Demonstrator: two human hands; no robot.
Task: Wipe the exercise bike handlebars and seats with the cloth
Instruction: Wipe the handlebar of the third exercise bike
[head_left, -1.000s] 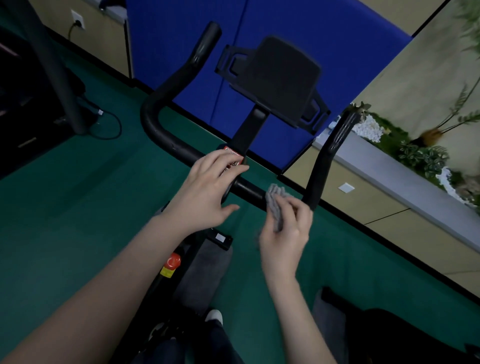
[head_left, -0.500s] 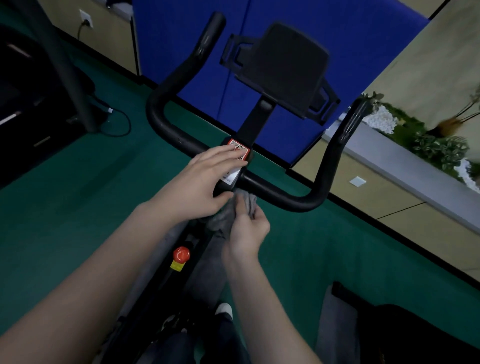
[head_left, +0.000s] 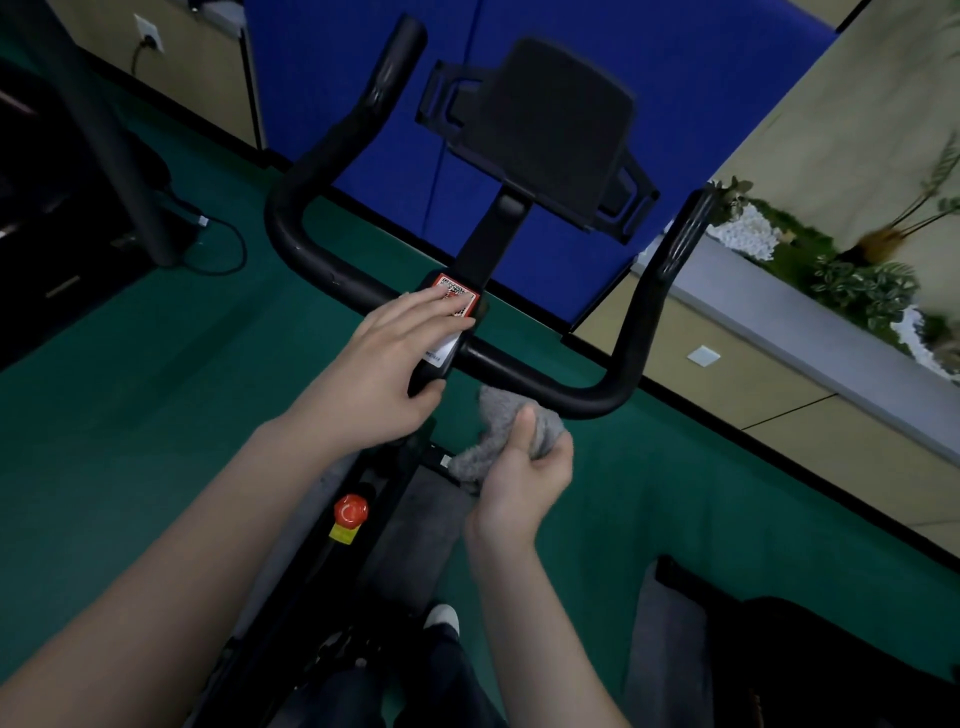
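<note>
Right hand (head_left: 524, 467) grip holds bunched grey cloth (head_left: 506, 434), just under handlebar (head_left: 524, 366). Left hand (head_left: 387, 371) grip wide, fingers flat on handlebar centre, left of cloth.

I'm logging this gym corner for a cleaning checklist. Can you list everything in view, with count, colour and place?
handlebars: one, black, centre
tablet holder: one, black, above the bar
label: one, red and white, on the stem
cloth: one, grey, below the bar
knob: one, red, on the frame
floor: green
panels: blue, behind the bike
planter: one, grey ledge with green plants, right
left hand: resting on the stem
right hand: gripping the cloth
</note>
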